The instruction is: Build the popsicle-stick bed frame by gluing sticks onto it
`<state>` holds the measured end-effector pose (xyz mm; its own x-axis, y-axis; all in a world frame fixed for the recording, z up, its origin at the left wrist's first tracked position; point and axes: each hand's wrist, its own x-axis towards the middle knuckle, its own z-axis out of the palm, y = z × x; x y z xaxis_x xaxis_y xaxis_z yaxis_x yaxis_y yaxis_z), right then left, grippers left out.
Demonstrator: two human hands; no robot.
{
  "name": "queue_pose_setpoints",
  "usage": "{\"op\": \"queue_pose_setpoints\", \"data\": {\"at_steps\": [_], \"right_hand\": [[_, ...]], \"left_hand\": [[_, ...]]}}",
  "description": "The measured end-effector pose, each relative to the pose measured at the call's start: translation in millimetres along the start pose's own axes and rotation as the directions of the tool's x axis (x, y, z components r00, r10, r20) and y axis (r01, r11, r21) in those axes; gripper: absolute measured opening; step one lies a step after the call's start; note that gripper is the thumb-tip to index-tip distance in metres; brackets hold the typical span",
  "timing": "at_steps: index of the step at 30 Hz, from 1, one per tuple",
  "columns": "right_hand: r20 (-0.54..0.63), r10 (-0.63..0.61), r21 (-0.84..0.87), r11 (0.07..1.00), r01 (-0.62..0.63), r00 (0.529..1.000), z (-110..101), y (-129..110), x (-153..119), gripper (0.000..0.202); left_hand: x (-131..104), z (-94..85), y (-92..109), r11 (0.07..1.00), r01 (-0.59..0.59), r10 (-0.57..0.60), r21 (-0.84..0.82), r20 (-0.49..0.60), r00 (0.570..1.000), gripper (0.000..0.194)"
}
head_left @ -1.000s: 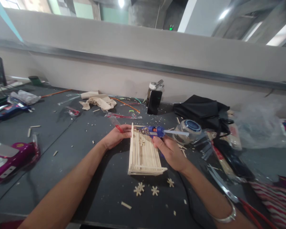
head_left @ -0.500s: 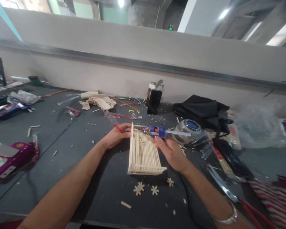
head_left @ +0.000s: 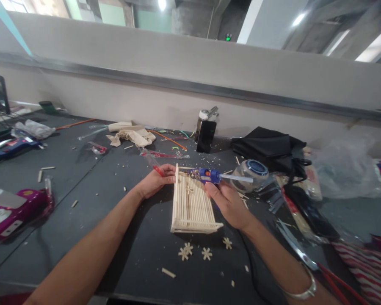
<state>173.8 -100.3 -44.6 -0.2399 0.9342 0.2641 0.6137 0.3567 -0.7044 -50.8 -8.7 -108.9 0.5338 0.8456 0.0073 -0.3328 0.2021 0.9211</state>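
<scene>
A small tray-like piece built of thin wooden sticks (head_left: 197, 207) rests tilted on the dark table in front of me. My left hand (head_left: 157, 181) grips its left side wall near the far end, fingers closed on the edge. In my right hand (head_left: 230, 203) is a blue hot glue gun (head_left: 209, 175), a clear glue stick jutting from its back. Its nozzle points left over the far part of the stick piece. A small wooden star (head_left: 189, 190) lies on the slats. Several more stick stars (head_left: 206, 253) lie on the table at the near side.
A phone (head_left: 206, 136) leans upright at the back. Right of my hand stand a round clear container (head_left: 251, 173) and a black bag (head_left: 268, 146). Red-handled scissors (head_left: 307, 260) lie near my right forearm. A purple device (head_left: 15, 212) sits at left. Stick scraps are scattered about.
</scene>
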Motion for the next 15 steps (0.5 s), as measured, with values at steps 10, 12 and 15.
{"op": "queue_pose_setpoints", "data": {"at_steps": [10,12,15], "right_hand": [[0.007,0.028,0.079,0.996,-0.029,1.000,-12,0,-22,0.039],[0.012,0.044,0.112,0.993,-0.045,0.999,-17,-2,-32,0.037],[0.015,0.039,0.128,0.991,-0.041,0.999,-24,-5,-44,0.032]], "left_hand": [[1,0.8,0,0.999,-0.018,0.018,0.028,-0.004,1.000,0.029],[1,1.2,1,0.998,-0.023,0.022,0.054,0.006,1.000,0.027],[-2,0.0,6,0.991,-0.036,0.031,0.132,0.041,0.999,0.027]]}}
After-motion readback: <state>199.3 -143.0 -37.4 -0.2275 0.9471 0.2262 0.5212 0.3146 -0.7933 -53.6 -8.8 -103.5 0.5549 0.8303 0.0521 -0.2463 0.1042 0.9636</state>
